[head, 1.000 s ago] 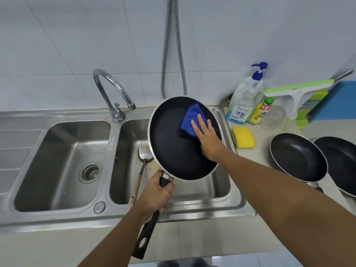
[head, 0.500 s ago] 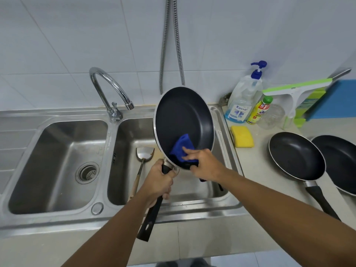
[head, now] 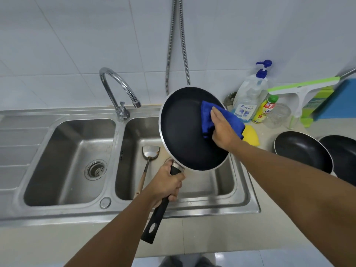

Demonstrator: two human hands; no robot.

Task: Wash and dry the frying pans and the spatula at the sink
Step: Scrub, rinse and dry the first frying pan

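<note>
Half a second ago my right hand [head: 223,130] pinched the blue cloth [head: 234,120] low in the frying pan [head: 183,135], just above the handle. Now the cloth sits at the upper right of the pan's black inside, spilling over the rim there, and my fingers lie straight and flat on it, pressing it against the coating. My left hand [head: 165,185] has kept its place, fingers curled tight round the black handle [head: 154,222] just below where it meets the pan.

The pan is in the middle of the frame, lifted over the right basin of the sink [head: 248,191], above my left hand and under my right. It is tipped up so the inside faces me. Its long axis runs from the handle's end at lower centre up and slightly right to the far rim.

The spatula [head: 151,151] lies in the same basin, left of the pan, blade toward the wall. Two more pans [head: 300,149] [head: 342,153] rest on the counter at the right edge.
</note>
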